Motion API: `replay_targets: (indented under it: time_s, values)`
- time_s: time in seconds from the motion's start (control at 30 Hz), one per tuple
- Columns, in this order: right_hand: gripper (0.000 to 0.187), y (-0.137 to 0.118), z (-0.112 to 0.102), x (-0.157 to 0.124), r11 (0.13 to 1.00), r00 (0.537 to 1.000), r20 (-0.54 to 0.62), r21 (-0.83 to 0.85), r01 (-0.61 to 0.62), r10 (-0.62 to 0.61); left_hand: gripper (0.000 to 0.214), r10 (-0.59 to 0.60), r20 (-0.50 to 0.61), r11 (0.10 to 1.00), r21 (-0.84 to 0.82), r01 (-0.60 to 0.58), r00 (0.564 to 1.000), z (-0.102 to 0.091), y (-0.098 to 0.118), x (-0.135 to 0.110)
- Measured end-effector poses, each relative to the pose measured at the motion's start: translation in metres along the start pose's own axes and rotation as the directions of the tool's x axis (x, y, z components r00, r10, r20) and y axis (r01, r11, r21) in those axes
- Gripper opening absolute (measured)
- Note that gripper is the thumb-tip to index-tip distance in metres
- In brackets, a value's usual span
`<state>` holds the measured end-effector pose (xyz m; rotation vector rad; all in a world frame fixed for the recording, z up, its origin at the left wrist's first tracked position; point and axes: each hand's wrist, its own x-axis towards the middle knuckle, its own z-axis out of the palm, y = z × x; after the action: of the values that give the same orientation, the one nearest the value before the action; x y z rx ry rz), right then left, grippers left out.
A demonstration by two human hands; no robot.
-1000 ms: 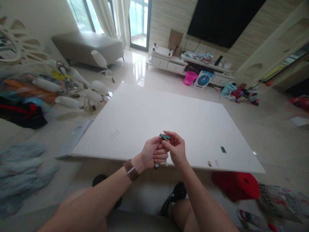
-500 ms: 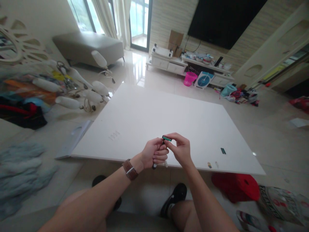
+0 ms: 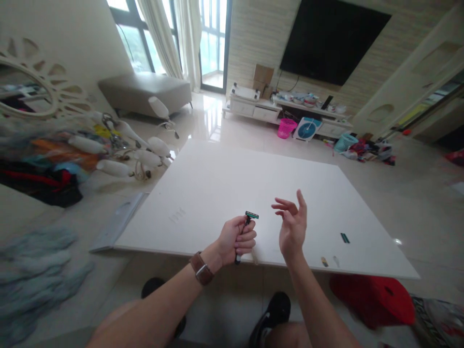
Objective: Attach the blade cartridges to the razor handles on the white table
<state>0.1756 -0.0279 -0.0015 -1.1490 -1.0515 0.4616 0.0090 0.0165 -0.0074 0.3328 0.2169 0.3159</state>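
Note:
A black razor with a green-edged head [image 3: 252, 214] is wrapped in the fingers of my left hand [image 3: 237, 239], its handle end showing below the fist. My right hand [image 3: 293, 224] is raised over the white table [image 3: 232, 183], fingers spread and holding nothing, apart from the razor. On the tabletop to the right lies a small dark green piece [image 3: 344, 238], perhaps a razor cartridge. Nearer the front edge are a tiny brown-and-blue item [image 3: 324, 261] and a small pale item [image 3: 336, 261]. Several faint translucent strips [image 3: 177, 214] lie on the left of the table.
A lamp with several white shades [image 3: 116, 167] stands beyond the table's left edge. Under the right front edge is a red stool [image 3: 373, 300]. A pink basket [image 3: 286, 128] and a blue-and-white fan [image 3: 307, 129] stand by the TV cabinet [image 3: 242, 107].
My right hand has let go of the razor's head and moved away to the right, its fingers opening. My left hand still grips the handle. The camera view has tilted slightly upward.

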Motion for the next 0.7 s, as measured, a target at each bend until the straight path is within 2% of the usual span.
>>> replay_targets:
  time_s: [0.03,0.07,0.1,0.13,0.17,0.2,0.23,0.33,0.43,0.57,0.7]
  values:
    - [0.060,0.003,-0.001,0.000,0.999,0.998,0.037,-0.030,-0.041,0.042,0.037,0.015,-0.005,1.000,0.000,-0.015,1.000,-0.001,0.002,0.000]
    - [0.050,0.005,-0.002,0.000,0.991,0.984,0.145,-0.095,-0.093,0.106,0.036,0.029,-0.013,1.000,0.000,-0.029,0.999,-0.001,0.003,-0.001]
    - [0.040,0.008,-0.002,-0.002,0.973,0.937,0.294,-0.186,-0.138,0.189,0.036,0.043,-0.021,0.999,-0.001,-0.043,0.999,-0.001,0.005,-0.003]
    - [0.032,0.010,-0.002,-0.004,0.946,0.860,0.432,-0.284,-0.156,0.271,0.036,0.056,-0.027,0.998,-0.002,-0.056,0.998,0.000,0.007,-0.005]
    - [0.028,0.011,-0.001,-0.006,0.920,0.786,0.522,-0.364,-0.145,0.330,0.035,0.067,-0.028,0.998,-0.004,-0.067,0.997,0.001,0.008,-0.007]
    - [0.025,0.012,-0.001,-0.008,0.900,0.748,0.558,-0.418,-0.121,0.359,0.035,0.075,-0.024,0.997,-0.007,-0.075,0.997,0.003,0.010,-0.009]
    - [0.022,0.013,0.000,-0.010,0.889,0.752,0.551,-0.448,-0.100,0.362,0.035,0.078,-0.013,0.997,-0.008,-0.078,0.997,0.005,0.011,-0.011]
    - [0.018,0.014,0.004,-0.012,0.893,0.850,0.424,-0.436,-0.112,0.314,0.037,0.067,0.035,0.998,-0.003,-0.067,0.997,0.011,0.014,-0.015]
    - [0.018,0.014,0.008,-0.012,0.902,0.878,0.378,-0.415,-0.123,0.294,0.040,0.062,0.070,0.998,0.023,-0.063,0.996,0.013,0.015,-0.017]
    - [0.013,0.015,0.011,-0.014,0.889,0.857,0.440,-0.455,-0.046,0.269,0.039,0.107,0.070,0.991,0.077,-0.113,0.992,0.011,0.015,-0.015]
    - [0.010,0.020,0.011,-0.020,0.843,0.784,0.550,-0.534,0.066,0.288,0.033,0.192,0.029,0.974,0.116,-0.194,0.981,0.011,0.014,-0.010]
